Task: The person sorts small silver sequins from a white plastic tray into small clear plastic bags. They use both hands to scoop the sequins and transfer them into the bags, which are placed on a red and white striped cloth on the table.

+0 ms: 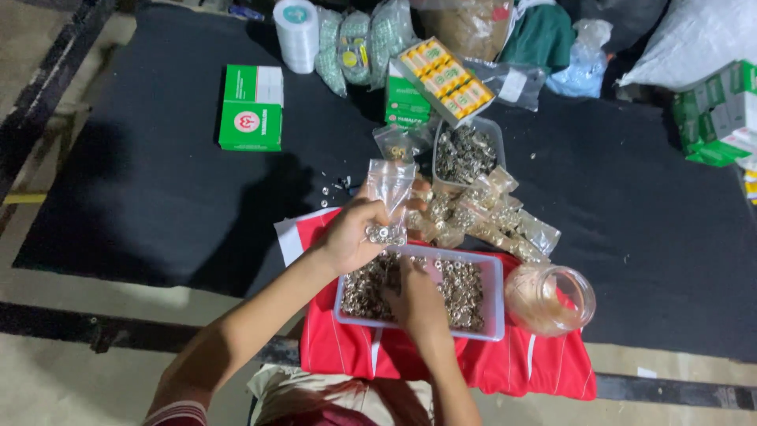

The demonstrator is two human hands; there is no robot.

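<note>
Your left hand [351,235] pinches a small clear bag [388,197] upright by its side, mouth up, a few metal eyelets settled at its bottom, right above the clear tray [494,304] of eyelets [465,285] so anything spilled falls back in. Your right hand [416,300] lies palm-down in that tray, fingers curled together into the pile. The tray rests on a red cloth [544,367] on the dark worktop [158,197], filled bags [505,225] heaped just beyond.
</note>
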